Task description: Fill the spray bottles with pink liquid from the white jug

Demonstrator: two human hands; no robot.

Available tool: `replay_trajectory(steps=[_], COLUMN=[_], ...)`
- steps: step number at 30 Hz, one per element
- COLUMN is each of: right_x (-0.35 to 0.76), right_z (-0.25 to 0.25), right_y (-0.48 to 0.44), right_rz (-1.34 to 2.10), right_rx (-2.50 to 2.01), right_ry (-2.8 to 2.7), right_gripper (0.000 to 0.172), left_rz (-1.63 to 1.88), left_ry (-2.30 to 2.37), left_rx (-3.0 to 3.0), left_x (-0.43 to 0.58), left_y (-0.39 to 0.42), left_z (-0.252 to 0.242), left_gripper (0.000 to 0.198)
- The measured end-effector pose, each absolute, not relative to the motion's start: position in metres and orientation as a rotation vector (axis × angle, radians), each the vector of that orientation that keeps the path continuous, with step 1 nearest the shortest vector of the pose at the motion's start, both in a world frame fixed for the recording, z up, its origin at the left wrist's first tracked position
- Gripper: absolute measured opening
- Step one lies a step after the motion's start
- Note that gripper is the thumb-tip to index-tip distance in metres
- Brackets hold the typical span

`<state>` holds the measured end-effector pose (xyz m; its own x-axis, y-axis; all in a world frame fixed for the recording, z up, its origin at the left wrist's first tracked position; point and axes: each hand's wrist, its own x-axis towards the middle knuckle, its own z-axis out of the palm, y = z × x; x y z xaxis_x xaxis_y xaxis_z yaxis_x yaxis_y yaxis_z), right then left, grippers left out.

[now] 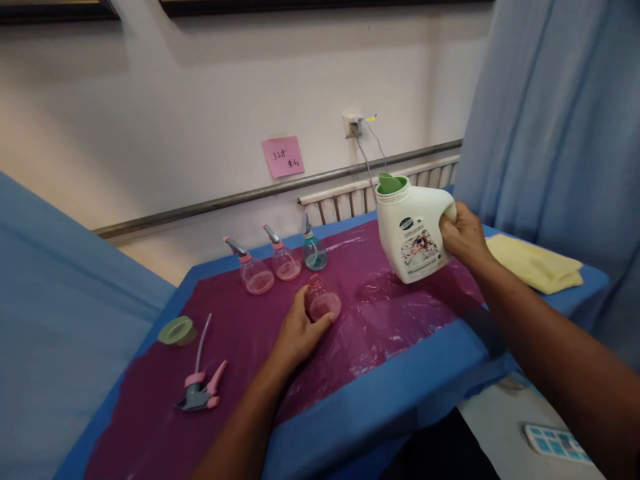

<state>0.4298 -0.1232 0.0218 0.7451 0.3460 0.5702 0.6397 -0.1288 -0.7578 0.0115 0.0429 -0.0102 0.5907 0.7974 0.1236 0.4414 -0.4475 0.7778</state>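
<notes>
My left hand (303, 328) is closed round a small clear pink spray bottle (325, 305) that stands without its top on the purple plastic sheet (260, 360). In my right hand (465, 233) is the handle of a white detergent jug (417, 230), held up over the sheet. The jug's mouth is uncapped and shows a green pouring spout (393, 183). A pink and grey spray head (197, 392) with a thin tube lies at the left. Near it rests a pale green cap (177, 331).
Two pink spray bottles (257, 275) and one teal spray bottle (315, 252) stand behind my left hand. A folded yellow cloth (537, 262) lies at the right end of the blue-covered table (395, 393). Blue curtains (555, 120) hang at both sides.
</notes>
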Motion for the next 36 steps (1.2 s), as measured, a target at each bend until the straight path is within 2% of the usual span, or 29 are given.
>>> replay_trajectory(steps=[14, 19, 23, 30, 36], right_x=[0.410, 0.420, 0.423, 0.419, 0.407], right_z=[0.037, 0.052, 0.053, 0.050, 0.054], right_y=[-0.109, -0.105, -0.100, -0.097, -0.090], right_rz=[-0.270, -0.331, -0.460, -0.573, -0.577], right_rx=[-1.888, -2.143, -2.302, -2.331, -2.357], right_ry=[-1.147, -1.223, -1.263, -1.238, -1.272], right_gripper=[0.026, 0.026, 0.031, 0.034, 0.034], left_rz=[0.546, 0.564, 0.636, 0.812, 0.837], left_ry=[0.957, 0.968, 0.993, 1.124, 1.024], left_rx=[2.099, 2.082, 2.014, 2.002, 2.128], left_x=[0.009, 0.011, 0.011, 0.000, -0.012], left_y=[0.030, 0.033, 0.031, 0.030, 0.038], left_z=[-0.001, -0.006, -0.004, 0.033, 0.071], left_gripper=[0.099, 0.099, 0.095, 0.083, 0.082])
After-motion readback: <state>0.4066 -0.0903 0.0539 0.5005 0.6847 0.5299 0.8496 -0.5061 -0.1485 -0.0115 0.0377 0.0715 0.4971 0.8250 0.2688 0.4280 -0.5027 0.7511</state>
